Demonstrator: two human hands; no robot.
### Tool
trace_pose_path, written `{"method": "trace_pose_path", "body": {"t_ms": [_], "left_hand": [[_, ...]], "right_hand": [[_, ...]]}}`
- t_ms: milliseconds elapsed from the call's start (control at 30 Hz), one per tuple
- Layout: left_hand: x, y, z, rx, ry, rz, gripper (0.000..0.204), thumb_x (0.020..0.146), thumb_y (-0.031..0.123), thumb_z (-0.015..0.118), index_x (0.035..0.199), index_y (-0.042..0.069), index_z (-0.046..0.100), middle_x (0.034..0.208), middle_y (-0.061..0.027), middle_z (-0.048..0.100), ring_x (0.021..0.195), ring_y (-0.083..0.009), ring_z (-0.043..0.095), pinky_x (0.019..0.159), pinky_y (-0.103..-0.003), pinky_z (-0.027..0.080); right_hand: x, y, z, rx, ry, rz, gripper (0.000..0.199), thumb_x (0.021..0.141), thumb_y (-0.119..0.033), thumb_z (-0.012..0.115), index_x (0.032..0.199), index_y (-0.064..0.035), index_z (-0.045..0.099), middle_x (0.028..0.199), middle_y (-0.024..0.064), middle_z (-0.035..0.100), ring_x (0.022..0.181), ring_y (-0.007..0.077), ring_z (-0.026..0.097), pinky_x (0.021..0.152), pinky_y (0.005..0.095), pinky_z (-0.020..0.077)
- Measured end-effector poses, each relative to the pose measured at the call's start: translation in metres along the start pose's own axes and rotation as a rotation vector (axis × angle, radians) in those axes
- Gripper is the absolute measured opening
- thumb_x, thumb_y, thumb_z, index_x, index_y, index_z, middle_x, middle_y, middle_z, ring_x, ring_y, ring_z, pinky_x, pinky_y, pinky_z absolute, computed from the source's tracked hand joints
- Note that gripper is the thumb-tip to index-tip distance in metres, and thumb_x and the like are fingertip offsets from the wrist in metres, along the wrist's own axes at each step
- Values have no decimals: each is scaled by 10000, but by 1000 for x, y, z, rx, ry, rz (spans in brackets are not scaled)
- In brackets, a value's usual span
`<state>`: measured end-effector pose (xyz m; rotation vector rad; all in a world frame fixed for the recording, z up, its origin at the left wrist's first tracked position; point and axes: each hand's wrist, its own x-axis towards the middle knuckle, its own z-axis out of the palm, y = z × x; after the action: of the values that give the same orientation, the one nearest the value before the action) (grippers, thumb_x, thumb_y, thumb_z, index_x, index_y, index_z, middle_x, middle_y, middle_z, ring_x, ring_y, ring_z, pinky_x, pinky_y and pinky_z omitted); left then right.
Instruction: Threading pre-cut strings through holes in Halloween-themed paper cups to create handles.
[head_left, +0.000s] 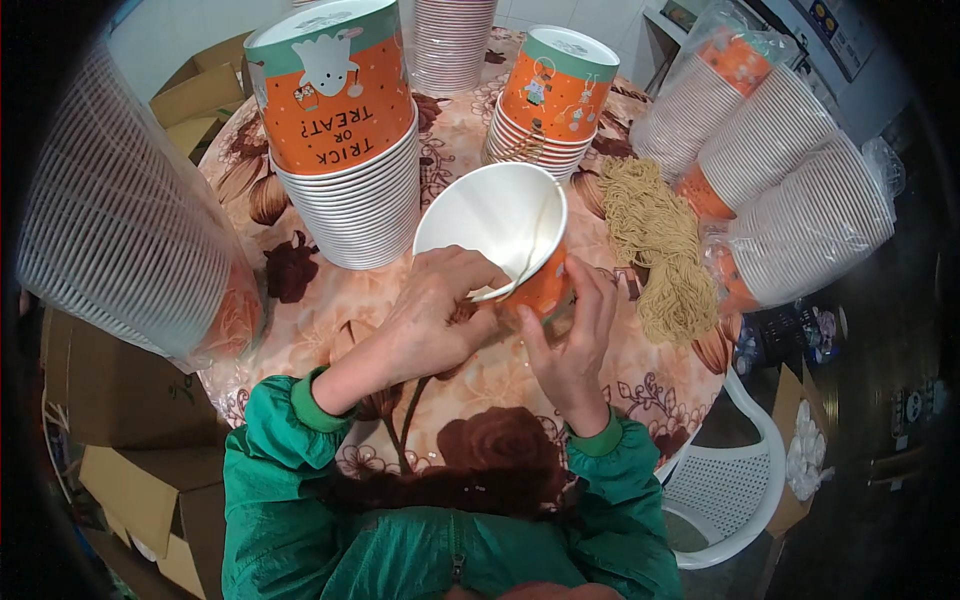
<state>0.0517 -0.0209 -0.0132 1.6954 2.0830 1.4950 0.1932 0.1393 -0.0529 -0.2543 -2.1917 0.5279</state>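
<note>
both hands grip one orange paper cup [505,235] tilted over the bench [330,300], its white inside facing up. the left hand [435,315] closes on the cup's near rim; the right hand [570,335] clasps its orange side, with a thin string [538,240] running down inside. beyond the left hand stands a cup stack [345,140]; just right of the right hand lies a pile of tan string [660,250], with bagged cups [790,190] further right.

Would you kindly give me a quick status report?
Left hand and right hand both grip one paper cup. Cord bundle lies right. Cup stacks crowd behind.
</note>
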Motion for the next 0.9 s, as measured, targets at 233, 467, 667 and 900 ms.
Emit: {"method": "trace_pose_path", "body": {"t_ms": [233,467,667,900], "left_hand": [[0,5,-9,100,43,125,238,780,26,705,1016,48,720,899,-67,665,931,-274,634,1085,-483,409],[6,7,-31,498,-176,315,291,693,45,795,973,98,740,937,-5,688,984,-203,657,1208,-574,329],[9,13,-29,642,-173,399,233,702,98,756,933,104,725,925,15,674,995,-184,654,1208,-614,318],[7,11,-34,818,-166,432,219,725,149,737,938,101,717,964,2,672,1023,-186,653,1205,-613,328]], "right_hand": [[0,-1,-15,105,150,-51,371,891,-64,694,1244,32,632,1254,187,572,1155,351,541,992,461,459],[16,15,-39,8,208,-118,369,910,-25,571,1269,22,638,1439,179,537,1311,365,485,1142,484,336],[24,11,-41,-286,26,-113,504,730,81,562,1185,-63,724,1465,166,493,1422,397,386,1170,512,313],[20,13,-33,-190,-90,-81,339,669,122,570,914,-82,685,1195,106,519,1283,374,455,1107,514,333]]}}
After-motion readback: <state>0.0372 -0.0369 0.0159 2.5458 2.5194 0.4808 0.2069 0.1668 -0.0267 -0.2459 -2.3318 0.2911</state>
